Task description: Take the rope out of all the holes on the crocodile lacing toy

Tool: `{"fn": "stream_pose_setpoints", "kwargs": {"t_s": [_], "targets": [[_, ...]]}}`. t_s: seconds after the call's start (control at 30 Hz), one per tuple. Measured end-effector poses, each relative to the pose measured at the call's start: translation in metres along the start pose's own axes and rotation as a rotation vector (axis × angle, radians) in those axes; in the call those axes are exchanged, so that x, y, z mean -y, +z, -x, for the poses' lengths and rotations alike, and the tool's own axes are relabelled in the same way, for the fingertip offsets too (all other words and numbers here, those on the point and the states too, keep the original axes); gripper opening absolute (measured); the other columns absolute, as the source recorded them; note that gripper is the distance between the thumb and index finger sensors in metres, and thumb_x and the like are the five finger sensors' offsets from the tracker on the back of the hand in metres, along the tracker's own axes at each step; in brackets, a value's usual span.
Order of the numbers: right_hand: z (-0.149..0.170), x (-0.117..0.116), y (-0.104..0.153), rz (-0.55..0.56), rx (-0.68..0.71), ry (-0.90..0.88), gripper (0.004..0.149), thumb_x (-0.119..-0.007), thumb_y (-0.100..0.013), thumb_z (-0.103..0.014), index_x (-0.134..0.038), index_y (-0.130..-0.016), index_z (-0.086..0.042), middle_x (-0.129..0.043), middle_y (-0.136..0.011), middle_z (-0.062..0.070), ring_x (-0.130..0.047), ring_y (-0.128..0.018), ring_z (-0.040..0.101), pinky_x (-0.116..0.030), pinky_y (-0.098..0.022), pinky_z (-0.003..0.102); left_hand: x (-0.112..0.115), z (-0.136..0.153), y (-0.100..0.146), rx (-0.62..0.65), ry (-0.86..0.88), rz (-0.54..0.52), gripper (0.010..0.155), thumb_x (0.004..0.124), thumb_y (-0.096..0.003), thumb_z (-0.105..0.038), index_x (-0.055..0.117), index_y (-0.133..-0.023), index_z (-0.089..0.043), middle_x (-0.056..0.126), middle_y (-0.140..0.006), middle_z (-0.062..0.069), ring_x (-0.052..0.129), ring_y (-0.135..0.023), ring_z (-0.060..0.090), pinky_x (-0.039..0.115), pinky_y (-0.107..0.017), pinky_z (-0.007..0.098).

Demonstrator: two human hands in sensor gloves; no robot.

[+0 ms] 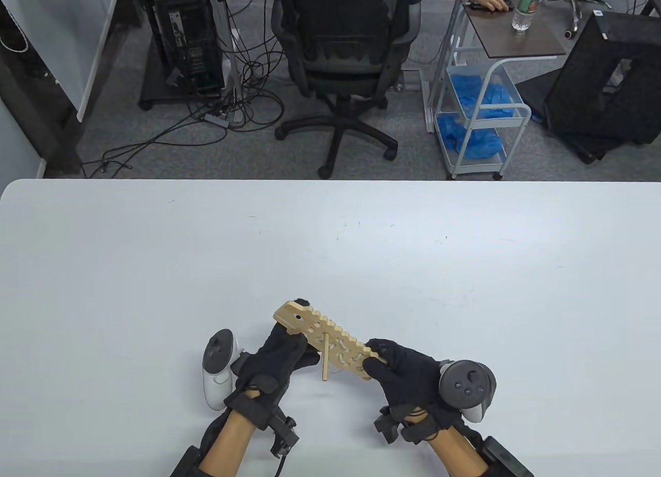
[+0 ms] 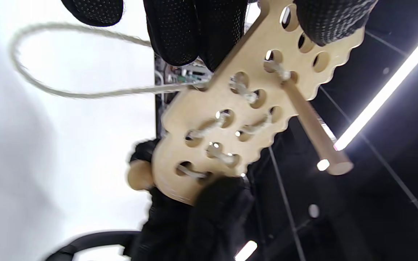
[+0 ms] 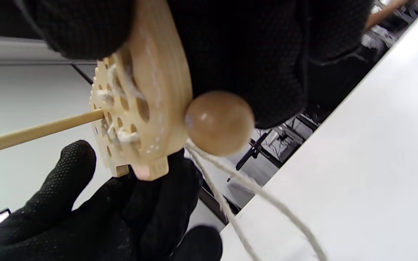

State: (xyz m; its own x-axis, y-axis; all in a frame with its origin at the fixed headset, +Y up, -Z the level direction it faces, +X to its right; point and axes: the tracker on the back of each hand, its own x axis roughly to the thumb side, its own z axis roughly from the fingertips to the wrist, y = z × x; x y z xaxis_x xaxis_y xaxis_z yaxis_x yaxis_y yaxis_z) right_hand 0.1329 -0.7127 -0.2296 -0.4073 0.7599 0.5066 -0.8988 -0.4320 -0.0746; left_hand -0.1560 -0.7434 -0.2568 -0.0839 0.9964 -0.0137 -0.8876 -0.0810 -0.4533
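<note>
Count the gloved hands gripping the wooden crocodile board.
2. The left hand grips the crocodile board near its head end; the right hand pinches its tail end. No other hand touches it.

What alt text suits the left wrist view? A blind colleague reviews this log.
A wooden crocodile lacing board fills the frame, rope still threaded through many holes, a wooden needle sticking out. Black-gloved fingers grip it above and below.
</note>
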Motion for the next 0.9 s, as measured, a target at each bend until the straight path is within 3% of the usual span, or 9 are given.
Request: {"fn": "stream_pose_setpoints", "kwargs": {"t_s": [0.23, 0.3, 0.37, 0.4, 0.43, 0.6, 0.7, 0.73, 0.9], "targets": [[-0.015, 0.006, 0.001, 0.070, 0.093, 0.174, 0.045, -0.082, -0.039, -0.037, -0.083, -0.074, -0.008, -0.103, -0.059, 0.018, -0.101, -0.052, 0.041, -0.071, -0.052, 0.066, 0.001, 0.000, 0.002, -0.067, -0.078, -0.021, 0.087, 0.066, -0.0522, -0.068, 0.032, -0.119, -0.025, 0.075, -0.109, 0.004, 0.075, -0.097, 0.031, 0.060, -0.071, 0.066], [-0.017, 0.009, 0.002, 0.091, 0.111, 0.238, 0.045, -0.082, -0.039, -0.037, -0.083, -0.074, -0.008, -0.103, -0.059, 0.018, -0.101, -0.052, 0.041, -0.071, -0.052, 0.066, 0.000, -0.001, 0.004, -0.107, -0.146, -0.069, 0.087, 0.064, -0.0514, -0.070, 0.036, -0.118, -0.022, 0.078, -0.106, 0.004, 0.077, -0.094, 0.030, 0.061, -0.070, 0.066], [-0.019, 0.010, 0.003, 0.106, 0.121, 0.292, 0.045, -0.082, -0.039, -0.037, -0.083, -0.074, -0.008, -0.103, -0.059, 0.018, -0.101, -0.052, 0.041, -0.071, -0.052, 0.066, 0.000, -0.001, 0.005, -0.146, -0.177, -0.097, 0.081, 0.065, -0.0515, -0.068, 0.051, -0.114, -0.020, 0.084, -0.100, 0.005, 0.082, -0.089, 0.030, 0.063, -0.069, 0.065], [-0.019, 0.011, 0.003, 0.108, 0.124, 0.306, 0.045, -0.082, -0.039, -0.037, -0.083, -0.074, -0.008, -0.103, -0.059, 0.018, -0.101, -0.052, 0.041, -0.071, -0.052, 0.066, 0.000, -0.001, 0.005, -0.164, -0.187, -0.095, 0.070, 0.065, -0.0519, -0.067, 0.068, -0.107, -0.023, 0.090, -0.095, 0.005, 0.086, -0.085, 0.032, 0.064, -0.067, 0.065], [-0.020, 0.011, 0.003, 0.110, 0.135, 0.345, 0.045, -0.082, -0.039, -0.037, -0.083, -0.074, -0.008, -0.103, -0.059, 0.018, -0.101, -0.053, 0.041, -0.070, -0.052, 0.066, 0.001, 0.000, 0.005, -0.189, -0.211, -0.073, 0.067, 0.065, -0.0520, -0.066, 0.073, -0.103, -0.023, 0.093, -0.091, 0.005, 0.088, -0.082, 0.031, 0.067, -0.066, 0.063], [-0.030, 0.003, 0.006, 0.083, 0.244, 0.552, 0.045, -0.082, -0.040, -0.037, -0.083, -0.075, -0.009, -0.103, -0.060, 0.017, -0.101, -0.054, 0.040, -0.070, -0.053, 0.066, 0.007, 0.003, 0.001, -0.179, -0.223, -0.016, 0.064, 0.065, -0.0523, -0.067, 0.076, -0.100, -0.026, 0.097, -0.086, 0.000, 0.092, -0.079, 0.027, 0.069, -0.065, 0.062], [-0.036, -0.002, 0.007, 0.072, 0.275, 0.577, 0.045, -0.083, -0.039, -0.037, -0.083, -0.075, -0.009, -0.103, -0.060, 0.018, -0.101, -0.054, 0.041, -0.070, -0.053, 0.066, 0.008, 0.002, 0.001, -0.181, -0.243, -0.018, 0.056, 0.073, -0.0515, -0.062, 0.079, -0.096, -0.028, 0.099, -0.080, -0.003, 0.095, -0.075, 0.024, 0.069, -0.066, 0.062], [-0.038, -0.004, 0.008, 0.068, 0.289, 0.589, 0.045, -0.083, -0.040, -0.037, -0.083, -0.075, -0.009, -0.103, -0.059, 0.017, -0.101, -0.053, 0.041, -0.070, -0.053, 0.066, 0.007, 0.001, 0.000, -0.181, -0.266, -0.021, 0.051, 0.080, -0.0493, -0.055, 0.080, -0.094, -0.029, 0.101, -0.076, -0.006, 0.097, -0.072, 0.022, 0.070, -0.066, 0.061], [-0.033, -0.001, 0.006, 0.088, 0.231, 0.558, 0.045, -0.083, -0.040, -0.038, -0.084, -0.074, -0.009, -0.104, -0.057, 0.017, -0.103, -0.051, 0.040, -0.072, -0.052, 0.066, 0.008, 0.000, -0.001, -0.157, -0.259, -0.023, 0.046, 0.081, -0.0501, -0.048, 0.084, -0.091, -0.028, 0.105, -0.071, -0.007, 0.100, -0.067, 0.019, 0.072, -0.065, 0.060]]}}
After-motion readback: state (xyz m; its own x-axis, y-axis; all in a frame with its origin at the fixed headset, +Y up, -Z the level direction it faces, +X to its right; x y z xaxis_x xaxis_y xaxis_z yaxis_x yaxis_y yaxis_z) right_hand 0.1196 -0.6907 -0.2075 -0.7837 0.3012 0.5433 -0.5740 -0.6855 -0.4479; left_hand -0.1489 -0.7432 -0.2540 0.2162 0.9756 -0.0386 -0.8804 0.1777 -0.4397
